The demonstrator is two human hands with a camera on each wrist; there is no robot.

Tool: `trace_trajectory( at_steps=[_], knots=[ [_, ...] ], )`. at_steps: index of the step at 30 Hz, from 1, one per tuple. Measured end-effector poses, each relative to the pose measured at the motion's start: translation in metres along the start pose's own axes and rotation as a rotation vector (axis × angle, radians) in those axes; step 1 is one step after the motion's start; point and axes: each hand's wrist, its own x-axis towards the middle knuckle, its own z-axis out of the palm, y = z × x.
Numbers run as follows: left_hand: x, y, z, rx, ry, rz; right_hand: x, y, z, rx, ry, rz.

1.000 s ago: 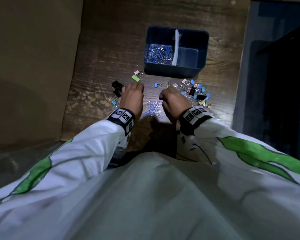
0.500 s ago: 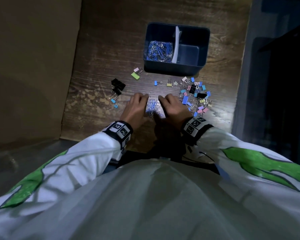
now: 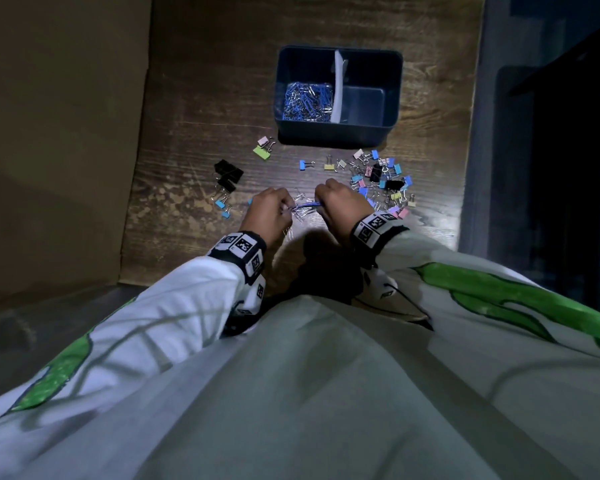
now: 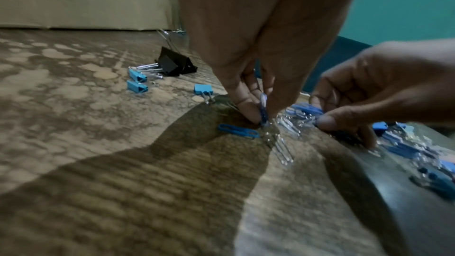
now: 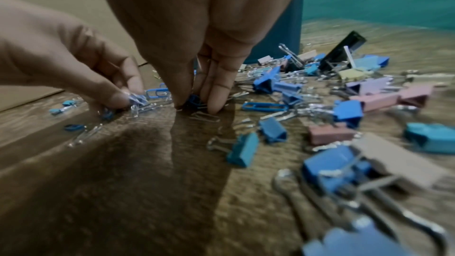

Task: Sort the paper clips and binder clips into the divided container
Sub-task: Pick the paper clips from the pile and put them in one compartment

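Observation:
A dark blue divided container stands at the back; its left compartment holds blue and silver paper clips, its right one looks bare. A small heap of paper clips lies between my hands on the wooden table. My left hand pinches a few of these clips at its fingertips. My right hand pinches blue clips from the same heap, fingertips down on the wood. Coloured binder clips are scattered to the right of my right hand.
Black binder clips and small light-blue ones lie left of my left hand. A green and a pink binder clip sit near the container's front left corner. A cardboard sheet borders the table's left edge.
Both hands have drawn together around the paper clip heap. Their fingers have gone from lying flat beside it to pinching clips from it.

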Motion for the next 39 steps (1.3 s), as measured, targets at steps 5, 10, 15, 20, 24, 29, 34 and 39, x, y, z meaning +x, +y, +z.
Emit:
trace_trajectory(
  at_steps=[5, 10, 15, 20, 24, 29, 34, 39],
  knots=[
    [-0.003, 0.027, -0.046, -0.114, 0.076, -0.026, -0.003, 0.008, 0.002, 0.076, 0.035, 0.039],
    [0.043, 0.087, -0.110, -0.283, 0.282, 0.071, -0.005, 0.011, -0.006, 0.288, 0.058, 0.124],
    [0.097, 0.105, -0.115, -0.226, 0.271, 0.013, -0.003, 0.008, -0.040, 0.573, 0.166, 0.181],
    [0.058, 0.079, -0.099, -0.093, 0.324, 0.042, 0.036, 0.003, -0.102, 0.831, 0.420, 0.229],
    [-0.003, 0.031, -0.060, 0.134, 0.067, -0.050, 0.077, -0.003, -0.142, 0.570, 0.445, 0.256],
    [-0.037, 0.009, -0.006, 0.422, -0.145, -0.099, 0.069, -0.007, -0.127, 0.256, 0.399, 0.157],
    [-0.029, 0.015, 0.000, 0.317, -0.093, -0.004, 0.002, 0.005, -0.051, -0.031, -0.039, -0.114],
    [-0.025, 0.014, -0.005, 0.286, 0.006, 0.081, -0.013, 0.015, -0.023, -0.194, -0.075, -0.193]
  ],
)
